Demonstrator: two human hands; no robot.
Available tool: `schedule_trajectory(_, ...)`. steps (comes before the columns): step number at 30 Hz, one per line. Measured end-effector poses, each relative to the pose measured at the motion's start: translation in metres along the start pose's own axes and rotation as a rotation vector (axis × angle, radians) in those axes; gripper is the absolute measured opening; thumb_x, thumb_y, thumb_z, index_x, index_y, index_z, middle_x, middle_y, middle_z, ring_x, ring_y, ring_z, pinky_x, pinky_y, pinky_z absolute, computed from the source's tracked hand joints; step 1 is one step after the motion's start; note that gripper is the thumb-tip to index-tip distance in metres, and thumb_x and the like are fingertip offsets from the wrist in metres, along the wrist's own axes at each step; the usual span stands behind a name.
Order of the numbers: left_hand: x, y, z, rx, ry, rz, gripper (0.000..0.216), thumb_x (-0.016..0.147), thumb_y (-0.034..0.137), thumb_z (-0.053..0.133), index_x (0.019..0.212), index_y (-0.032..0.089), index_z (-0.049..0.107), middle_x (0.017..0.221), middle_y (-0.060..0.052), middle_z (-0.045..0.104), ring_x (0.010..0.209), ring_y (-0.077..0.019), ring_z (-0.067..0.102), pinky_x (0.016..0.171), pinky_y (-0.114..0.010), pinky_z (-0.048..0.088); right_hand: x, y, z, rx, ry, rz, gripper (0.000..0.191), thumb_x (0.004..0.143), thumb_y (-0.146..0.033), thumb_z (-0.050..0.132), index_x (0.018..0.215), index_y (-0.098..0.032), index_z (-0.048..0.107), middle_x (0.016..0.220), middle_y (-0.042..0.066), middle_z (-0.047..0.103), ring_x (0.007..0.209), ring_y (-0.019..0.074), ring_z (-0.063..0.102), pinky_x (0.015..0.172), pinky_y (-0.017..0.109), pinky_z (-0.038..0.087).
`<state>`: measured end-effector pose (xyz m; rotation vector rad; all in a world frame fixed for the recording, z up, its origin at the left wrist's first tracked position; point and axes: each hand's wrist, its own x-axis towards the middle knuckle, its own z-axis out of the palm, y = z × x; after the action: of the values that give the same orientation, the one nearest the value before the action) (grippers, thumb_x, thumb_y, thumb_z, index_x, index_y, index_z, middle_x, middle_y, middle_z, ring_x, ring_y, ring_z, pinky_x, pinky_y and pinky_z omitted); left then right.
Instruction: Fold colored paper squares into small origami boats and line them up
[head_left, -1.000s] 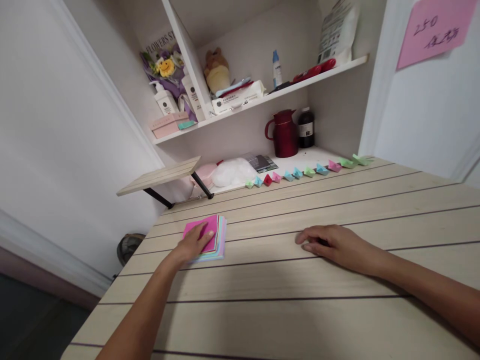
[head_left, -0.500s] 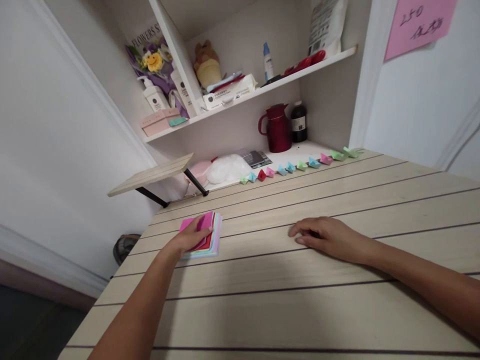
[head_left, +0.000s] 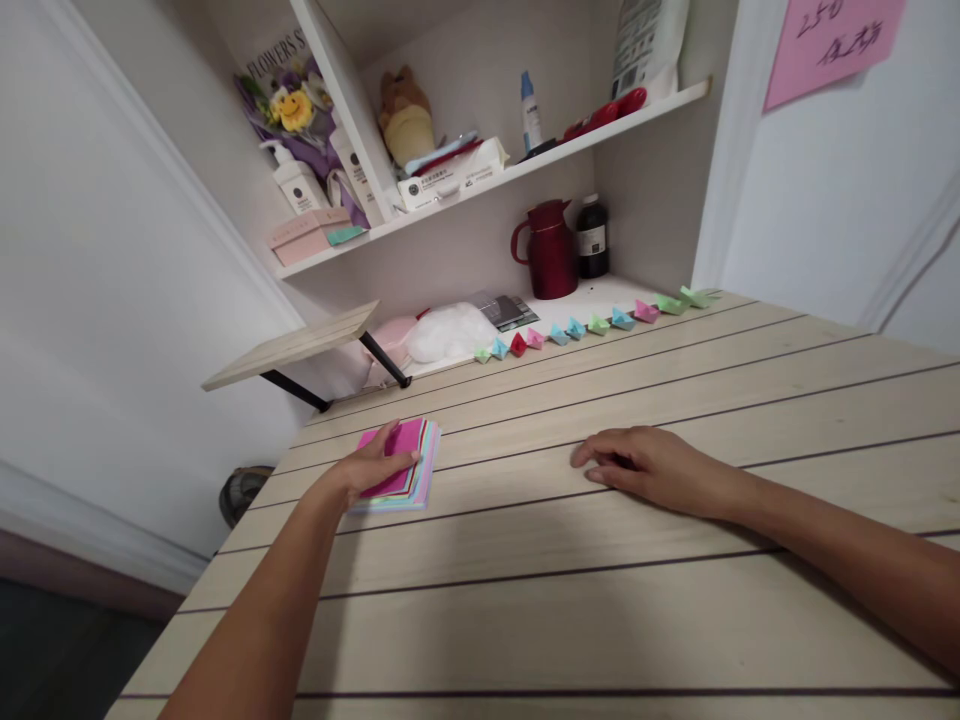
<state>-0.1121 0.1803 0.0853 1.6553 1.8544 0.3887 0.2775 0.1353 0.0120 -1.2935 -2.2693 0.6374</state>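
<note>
A stack of coloured paper squares [head_left: 412, 462], pink on top, lies on the left part of the wooden table [head_left: 600, 590]. My left hand [head_left: 369, 468] rests on the stack, thumb and fingers pinching the top pink sheet, which is slid a little askew. My right hand [head_left: 645, 468] lies palm down on the table to the right, fingers loosely curled, with nothing seen in it. A row of several small folded paper boats [head_left: 592, 326] in green, blue, red and pink stands along the table's far edge.
Behind the table is a white shelf unit with a dark red jug [head_left: 551, 262], a dark bottle [head_left: 592, 237], a white bag [head_left: 450, 332], lotion bottles, a toy bear and a flower bouquet. A small raised wooden board [head_left: 292, 345] sits at the left. A pink note [head_left: 829, 35] hangs on the wall.
My left hand has shifted the top pink sheet askew on the stack and pinches it. The view has drifted slightly; my right hand stays put.
</note>
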Motion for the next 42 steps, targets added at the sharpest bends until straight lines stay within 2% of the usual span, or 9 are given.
schedule_trajectory(9,0.000,0.005,-0.003,-0.135,-0.004,0.037,0.077,0.067,0.033,0.070,0.139,0.025,0.045,0.149,-0.012,0.044,0.120,-0.0237,0.055,0.092,-0.031,0.046,0.000,0.001,0.001,0.003,0.003,0.006,0.027,0.088,-0.039,0.052,0.106,-0.029,0.069,0.075,0.000,0.063,0.068,0.0174,0.058,0.065,0.028,0.040)
schedule_trajectory(14,-0.003,0.004,-0.008,-0.139,0.099,0.073,0.044,0.063,0.034,0.069,0.104,0.018,0.066,0.101,-0.008,0.071,0.084,-0.0197,0.064,0.068,-0.027,0.048,0.000,0.000,0.000,0.007,0.009,0.007,0.026,0.088,-0.038,0.052,0.105,-0.028,0.070,0.075,0.001,0.064,0.068,0.0175,0.058,0.065,0.028,0.040)
schedule_trajectory(21,0.003,-0.001,0.002,-0.035,0.309,0.094,0.028,0.062,0.036,0.067,0.051,0.021,0.046,0.049,0.005,0.048,0.048,-0.0117,0.048,0.047,-0.023,0.032,0.000,-0.002,0.000,0.025,0.019,0.010,0.024,0.087,-0.035,0.054,0.103,-0.029,0.070,0.072,0.000,0.063,0.067,0.0172,0.057,0.064,0.028,0.039)
schedule_trajectory(26,-0.002,0.011,-0.012,0.146,0.529,0.094,0.030,0.068,0.030,0.064,0.046,0.021,0.045,0.056,-0.002,0.061,0.064,-0.0221,0.062,0.056,-0.027,0.038,0.000,-0.003,0.000,0.029,0.012,0.016,0.023,0.087,-0.035,0.054,0.103,-0.028,0.070,0.073,0.000,0.062,0.067,0.0172,0.057,0.064,0.028,0.039)
schedule_trajectory(31,-0.041,0.058,-0.013,0.335,0.682,0.301,0.017,0.077,0.030,0.063,0.063,0.022,0.059,0.103,-0.007,0.073,0.106,-0.0291,0.061,0.091,-0.038,0.039,0.001,-0.001,-0.001,0.150,0.082,-0.003,0.027,0.088,-0.036,0.054,0.110,-0.028,0.067,0.073,0.000,0.057,0.068,0.0168,0.054,0.065,0.029,0.041)
schedule_trajectory(34,-0.065,0.086,0.018,0.524,0.478,0.905,0.017,0.086,0.032,0.061,0.074,0.021,0.065,0.110,-0.006,0.072,0.108,-0.0253,0.061,0.098,-0.042,0.037,0.001,0.003,0.000,0.303,0.191,0.010,0.047,0.084,-0.036,0.060,0.130,-0.028,0.054,0.082,0.000,0.055,0.069,0.0157,0.053,0.067,0.030,0.045)
schedule_trajectory(36,-0.071,0.096,0.047,0.553,0.287,1.142,0.015,0.088,0.033,0.061,0.082,0.022,0.068,0.111,-0.004,0.073,0.107,-0.0234,0.062,0.102,-0.045,0.034,0.001,0.004,-0.001,0.383,0.258,0.017,0.070,0.078,-0.035,0.068,0.142,-0.030,0.039,0.103,0.004,0.054,0.075,0.0159,0.055,0.071,0.032,0.049)
schedule_trajectory(40,-0.060,0.098,0.099,0.414,0.033,1.164,0.013,0.087,0.031,0.063,0.078,0.023,0.068,0.111,-0.004,0.073,0.107,-0.0230,0.062,0.104,-0.043,0.032,-0.001,0.002,-0.009,0.434,0.272,-0.049,0.102,0.064,-0.033,0.082,0.148,-0.036,0.025,0.143,0.010,0.033,0.122,0.0272,0.046,0.097,0.045,0.045)
schedule_trajectory(42,-0.048,0.095,0.116,0.248,-0.094,1.097,0.013,0.083,0.032,0.068,0.073,0.023,0.067,0.105,-0.004,0.074,0.102,-0.0228,0.064,0.098,-0.040,0.037,-0.001,-0.001,-0.016,0.458,0.257,-0.103,0.095,0.064,-0.033,0.084,0.144,-0.036,0.034,0.147,0.009,0.029,0.131,0.0286,0.040,0.105,0.048,0.038)
